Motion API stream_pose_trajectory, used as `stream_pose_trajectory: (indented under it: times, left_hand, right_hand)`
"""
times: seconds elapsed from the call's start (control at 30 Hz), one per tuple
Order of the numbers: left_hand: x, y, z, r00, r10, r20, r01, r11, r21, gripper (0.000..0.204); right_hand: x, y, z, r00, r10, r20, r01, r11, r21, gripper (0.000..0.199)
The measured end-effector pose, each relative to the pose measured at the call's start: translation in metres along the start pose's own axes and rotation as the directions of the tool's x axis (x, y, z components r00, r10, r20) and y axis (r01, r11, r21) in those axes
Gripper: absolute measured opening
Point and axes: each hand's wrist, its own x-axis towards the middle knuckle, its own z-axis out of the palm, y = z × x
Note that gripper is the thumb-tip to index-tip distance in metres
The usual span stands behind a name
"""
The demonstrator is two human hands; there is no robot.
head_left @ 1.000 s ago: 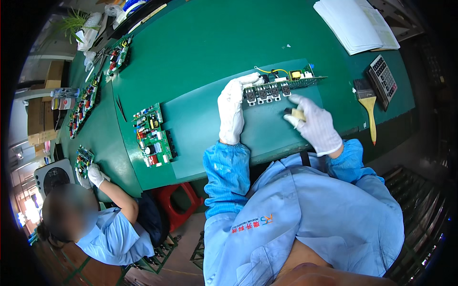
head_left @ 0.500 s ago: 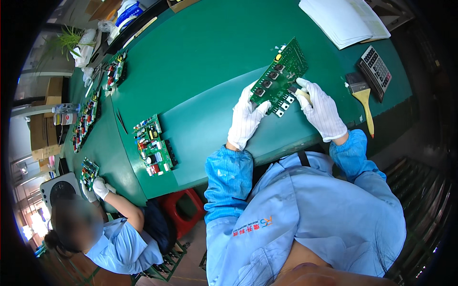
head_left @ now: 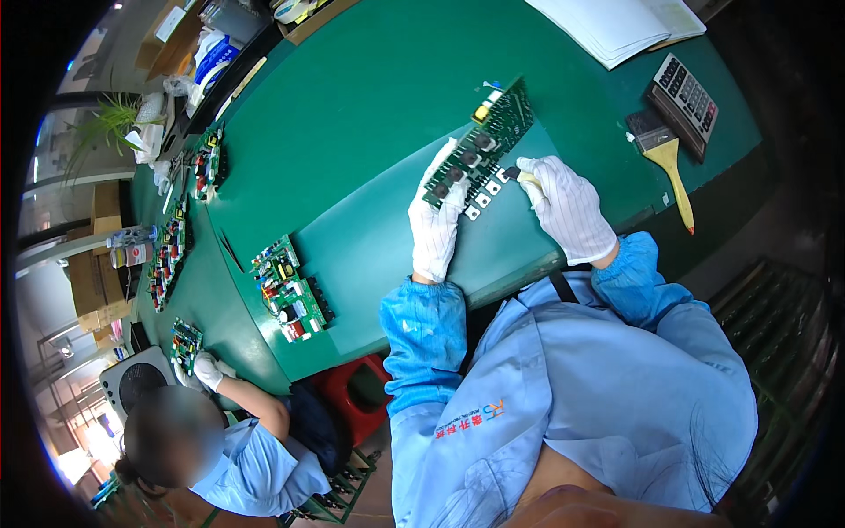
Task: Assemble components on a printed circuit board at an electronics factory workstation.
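Note:
My left hand (head_left: 435, 224), in a white striped glove, grips a green circuit board (head_left: 505, 119) by its lower left end. The board is tilted up off the table, with black square parts, a yellow part and a row of white-faced tabs along its lower edge. In my gloved right hand (head_left: 570, 209) is a small brush (head_left: 527, 179) with dark bristles and a pale handle, pinched between thumb and fingers. Its bristle end lies close to the white-faced tabs; whether it touches them I cannot tell. Most of the brush handle is hidden in the hand.
On the green table (head_left: 378, 97) lie another circuit board (head_left: 290, 290), tweezers (head_left: 231, 251), a wide paintbrush (head_left: 666, 167), a calculator (head_left: 688, 101) and papers (head_left: 607, 26). More boards (head_left: 169, 255) line the left. A co-worker (head_left: 255, 449) handles a board there.
The circuit board has shifted left and turned more edge-on. My right hand with the brush has moved slightly left, and the brush tip now sits beside the tabs. The whole view has shifted a little.

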Motion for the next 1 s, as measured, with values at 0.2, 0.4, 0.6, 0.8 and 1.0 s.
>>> stream_pose_trajectory:
  times: [0.2, 0.4, 0.6, 0.8, 1.0]
  left_hand:
    - [-0.003, 0.002, 0.004, 0.999, -0.031, -0.029, 0.032, 0.999, 0.025, 0.036]
    - [-0.002, -0.007, 0.001, 0.994, 0.107, -0.006, -0.105, 0.984, 0.146, 0.041]
    - [-0.003, -0.008, 0.001, 0.998, 0.051, -0.037, -0.047, 0.994, 0.103, 0.04]
    - [-0.002, -0.005, 0.003, 0.996, 0.081, -0.029, -0.076, 0.985, 0.158, 0.04]
    - [-0.001, -0.009, 0.001, 0.994, 0.107, -0.02, -0.1, 0.968, 0.229, 0.04]
  right_hand:
    - [0.004, -0.006, -0.001, 0.999, 0.048, 0.011, -0.049, 0.999, 0.022, 0.02]
    - [0.007, -0.006, 0.004, 0.997, 0.073, 0.036, -0.072, 0.997, -0.028, 0.021]
    - [0.005, -0.005, 0.009, 1.0, 0.03, 0.011, -0.029, 0.998, -0.058, 0.02]
    - [0.001, -0.009, 0.006, 0.995, 0.073, 0.068, -0.072, 0.997, -0.024, 0.019]
    - [0.004, -0.003, 0.01, 0.995, 0.08, 0.051, -0.079, 0.996, -0.034, 0.02]
